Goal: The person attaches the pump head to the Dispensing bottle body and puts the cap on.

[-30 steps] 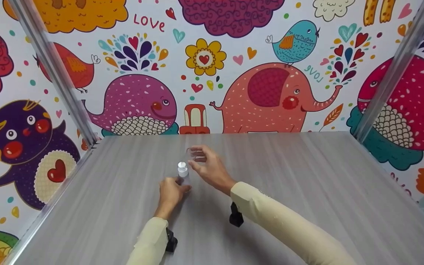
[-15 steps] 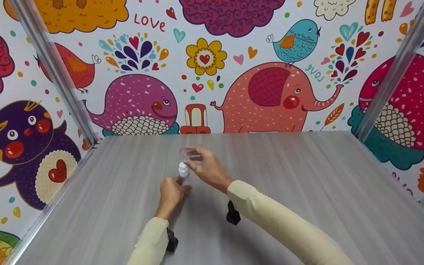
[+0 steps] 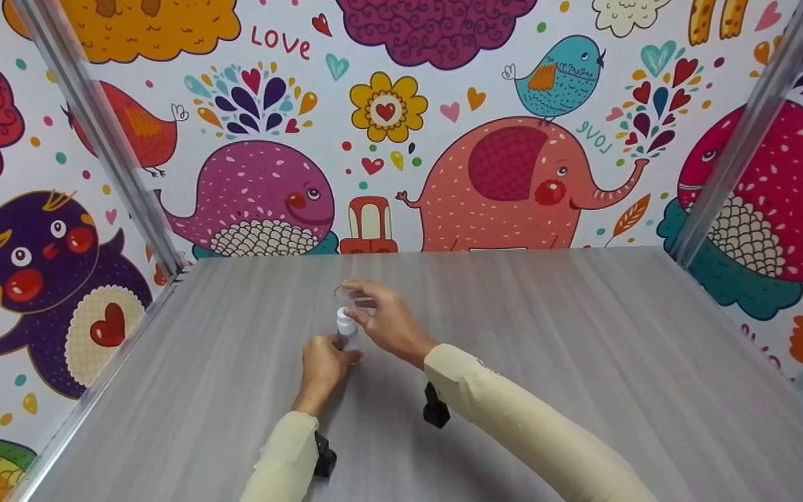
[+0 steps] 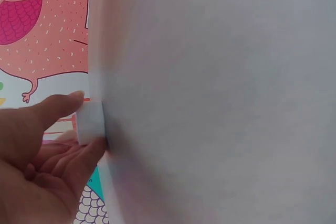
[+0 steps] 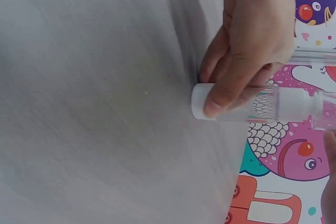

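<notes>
A small clear bottle with a white base and white top stands upright on the table. My left hand grips it low down, thumb and fingers around the base; the left wrist view shows the white base between thumb and fingers. Over the bottle's white top, my right hand pinches a clear cap between thumb and fingers. In the right wrist view, this clear cap lines up with the white top at the frame's edge; I cannot tell whether they touch.
The grey wood-grain table spreads around both hands. A wall printed with cartoon animals closes off the back, and metal posts rise at the back corners. Black wrist cameras hang under the pale sleeves.
My right hand has moved left with the clear cap, from beside the bottle's top to over it. The left hand and the bottle have stayed in place.
</notes>
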Motion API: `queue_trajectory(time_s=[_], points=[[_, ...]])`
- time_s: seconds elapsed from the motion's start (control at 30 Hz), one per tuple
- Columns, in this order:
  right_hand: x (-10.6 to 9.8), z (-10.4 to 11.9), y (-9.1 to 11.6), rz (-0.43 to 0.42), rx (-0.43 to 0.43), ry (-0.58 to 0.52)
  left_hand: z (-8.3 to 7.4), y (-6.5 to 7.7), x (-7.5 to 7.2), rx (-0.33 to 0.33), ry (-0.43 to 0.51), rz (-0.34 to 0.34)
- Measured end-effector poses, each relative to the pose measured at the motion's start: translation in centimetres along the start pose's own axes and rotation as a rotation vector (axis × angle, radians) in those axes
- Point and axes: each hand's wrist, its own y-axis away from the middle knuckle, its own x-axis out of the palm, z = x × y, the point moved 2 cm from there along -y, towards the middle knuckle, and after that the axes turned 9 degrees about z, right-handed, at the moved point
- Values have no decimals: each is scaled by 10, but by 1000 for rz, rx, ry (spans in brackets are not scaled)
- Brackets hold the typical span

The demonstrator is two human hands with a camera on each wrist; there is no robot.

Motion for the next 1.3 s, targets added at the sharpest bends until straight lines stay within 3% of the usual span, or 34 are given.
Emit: queue_trajectory(time_s=[0.57,1.0,1.13,1.3], points=[[18,-17,6,9,-10,-1,2,0,-1,22,-18,-8],[21,-18,8,-1,-14,2,1,1,-1,26,-11,-23],[24,-14,5,-21,-5,-22,1,0,-1,50,-22,-32],[29,-13,2,-29,69,-104,2,-1,-1,93,-47,-46]])
